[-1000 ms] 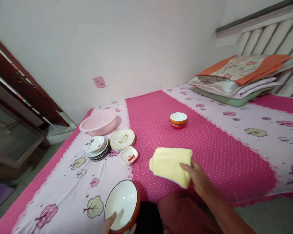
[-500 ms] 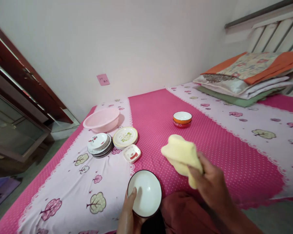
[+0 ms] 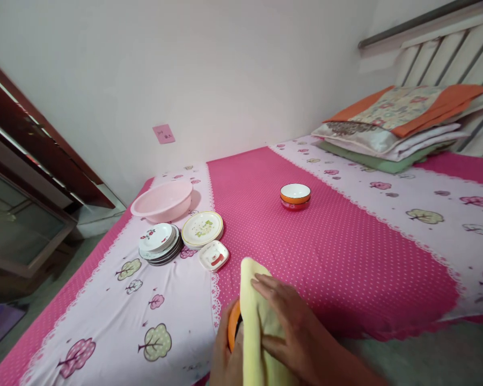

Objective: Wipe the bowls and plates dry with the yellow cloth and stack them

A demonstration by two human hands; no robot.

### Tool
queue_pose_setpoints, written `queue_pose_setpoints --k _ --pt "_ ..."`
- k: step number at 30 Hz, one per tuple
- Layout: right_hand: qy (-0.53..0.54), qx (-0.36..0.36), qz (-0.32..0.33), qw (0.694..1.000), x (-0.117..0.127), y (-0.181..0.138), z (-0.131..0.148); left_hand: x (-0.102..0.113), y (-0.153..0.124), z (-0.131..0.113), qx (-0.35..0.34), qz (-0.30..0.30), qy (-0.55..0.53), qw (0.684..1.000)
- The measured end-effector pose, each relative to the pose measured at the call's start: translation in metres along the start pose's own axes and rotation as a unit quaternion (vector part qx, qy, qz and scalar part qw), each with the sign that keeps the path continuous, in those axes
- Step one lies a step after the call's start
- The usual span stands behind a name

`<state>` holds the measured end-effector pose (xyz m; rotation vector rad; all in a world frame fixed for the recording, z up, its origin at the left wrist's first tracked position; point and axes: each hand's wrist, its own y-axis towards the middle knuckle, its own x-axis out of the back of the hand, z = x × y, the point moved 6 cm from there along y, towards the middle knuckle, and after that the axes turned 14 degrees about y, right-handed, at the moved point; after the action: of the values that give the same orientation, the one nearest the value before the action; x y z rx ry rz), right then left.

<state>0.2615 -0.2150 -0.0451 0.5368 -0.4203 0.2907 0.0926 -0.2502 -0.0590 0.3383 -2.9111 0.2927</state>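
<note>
My left hand (image 3: 224, 351) grips an orange bowl (image 3: 233, 325), which is tilted on its side low in the view and mostly covered. Across the bowl's opening lies a yellow cloth (image 3: 249, 300), held in my right hand (image 3: 285, 321) with the fingers pressed on it. The bowl's white inside is hidden by the cloth. Farther off on the bed, an orange bowl with a white inside (image 3: 295, 192) sits in a red one (image 3: 295, 205).
A pink basin (image 3: 163, 201) stands at the back left. Before it are a stack of dark-edged plates (image 3: 161, 244), yellow-rimmed plates (image 3: 202, 229) and a small square dish (image 3: 214, 255). Folded bedding (image 3: 398, 123) lies at the right by the headboard (image 3: 459, 59).
My right hand has brought the cloth left and down onto the bowl. The bowl has turned from facing up to standing on its side in my left hand.
</note>
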Motion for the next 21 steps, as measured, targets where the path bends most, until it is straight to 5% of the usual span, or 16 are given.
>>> queue_pose_setpoints --k 11,15,21 --pt "0.000 0.042 0.056 0.998 -0.015 -0.027 -0.019 -0.015 0.000 0.045 -0.094 0.076 0.187 0.975" --pt "0.033 -0.056 0.088 0.994 -0.018 -0.014 -0.021 -0.014 0.001 0.036 -0.073 0.046 0.221 0.972" --pt "0.135 -0.112 0.024 0.984 -0.011 0.012 -0.015 -0.008 -0.002 0.009 -0.046 -0.032 0.150 0.987"
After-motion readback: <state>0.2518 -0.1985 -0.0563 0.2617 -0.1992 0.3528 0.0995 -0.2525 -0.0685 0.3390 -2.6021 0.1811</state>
